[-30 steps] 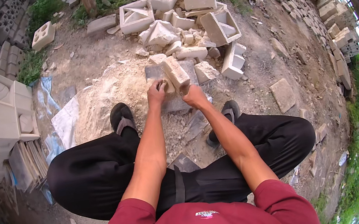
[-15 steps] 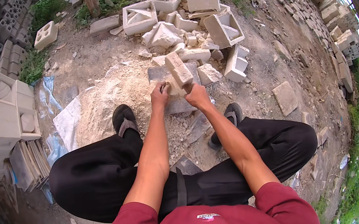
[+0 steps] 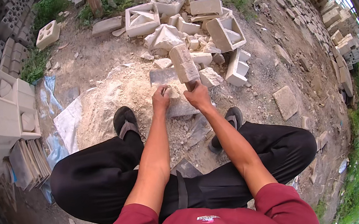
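Gripping the handle [image 3: 191, 85] of a block-headed mallet [image 3: 183, 63], our right hand [image 3: 197, 95] is wrapped closed. Our left hand [image 3: 160, 100] is half curled, its fingertips at a small pale piece [image 3: 173, 92]; we cannot tell whether they clasp it or only rest against it. The mallet's head stands straight ahead of our right hand, tipped slightly to the left, and overlaps the far part of a grey slab [image 3: 182, 108] in our view; we cannot make out whether the two touch. The pale piece sits between our hands, over the slab, just beside the left fingers. A mound of pale powder [image 3: 109, 103] spreads out to the left of the slab, and a heap of broken blocks [image 3: 164, 38] crowds its far edge, leaving us little room forward. Our left sandal [image 3: 125, 122] and right sandal [image 3: 234, 117] flank the near side. To the right, rough ground [image 3: 258, 87] opens out toward a flat square tile [image 3: 285, 102], well apart from our right hand.
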